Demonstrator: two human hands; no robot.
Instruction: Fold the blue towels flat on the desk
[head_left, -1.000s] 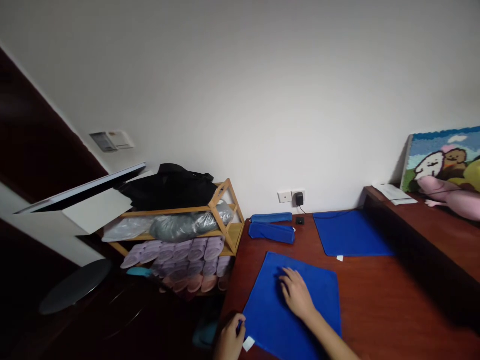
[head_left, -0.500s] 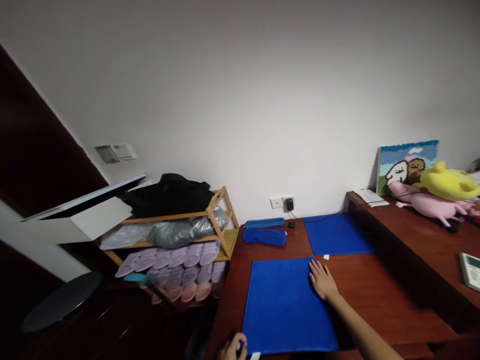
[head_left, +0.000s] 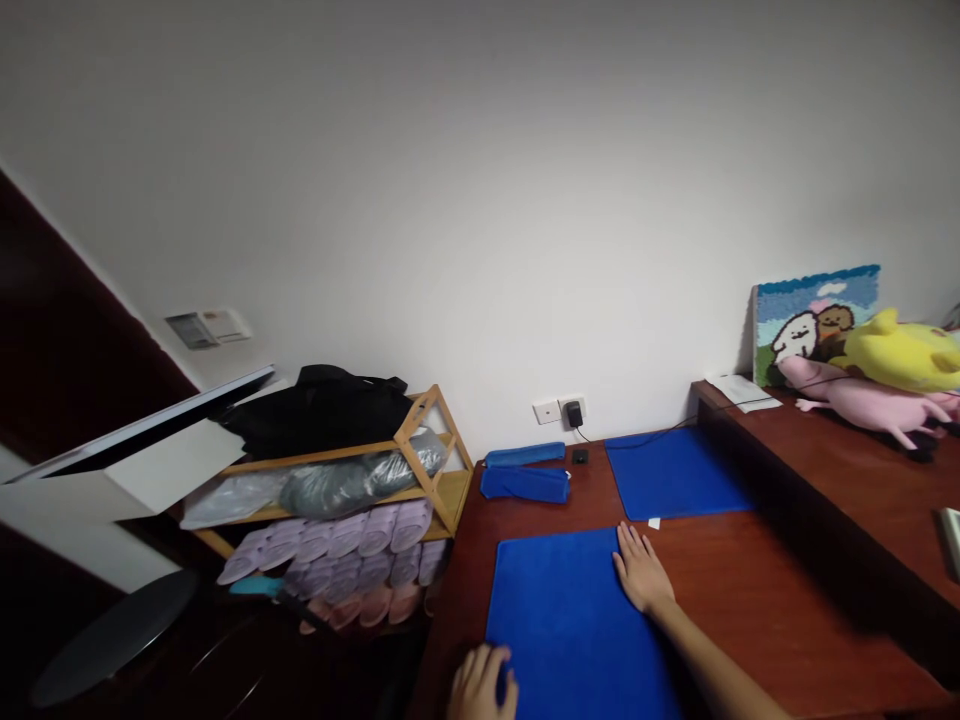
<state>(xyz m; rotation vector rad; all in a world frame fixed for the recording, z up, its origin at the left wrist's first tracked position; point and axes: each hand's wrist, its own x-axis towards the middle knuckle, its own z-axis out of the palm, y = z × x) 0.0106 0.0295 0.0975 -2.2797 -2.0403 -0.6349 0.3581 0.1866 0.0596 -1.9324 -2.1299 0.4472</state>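
The right hand (head_left: 643,572) lies flat with fingers extended at the far right corner of the near blue cloth (head_left: 574,620), which is spread on the wooden desk (head_left: 757,590). The left hand (head_left: 482,685), well apart, bends its fingers at that cloth's left edge; whether they pinch it, I cannot tell. Beyond the near cloth's far right corner lies a second blue cloth (head_left: 671,472), its white label (head_left: 654,523) too small to read. Folded blue cloths (head_left: 525,484) sit beyond the near cloth's far edge.

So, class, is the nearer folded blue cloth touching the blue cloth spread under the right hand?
Apart: the head view shows a strip of reddish-brown tabletop between the folded cloth and the spread cloth.
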